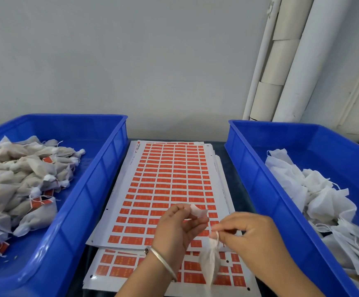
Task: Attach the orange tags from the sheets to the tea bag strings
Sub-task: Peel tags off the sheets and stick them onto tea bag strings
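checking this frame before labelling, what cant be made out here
Head view only:
- Print on the orange tags: too small.
- Tag sheets' near end: covered by the left hand and right hand.
- Left bin and right bin: cut off by frame edges.
- Tea bag's string: blurred.

1. Orange tags (170, 181) on the sheets (118, 189): pale yellow print on each, too small and blurred to read.
2. Sheet margins: faint dark marks along the left edge, not legible.

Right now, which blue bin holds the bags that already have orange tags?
The left blue bin: its tea bags show orange tags; the right blue bin holds plain white ones.
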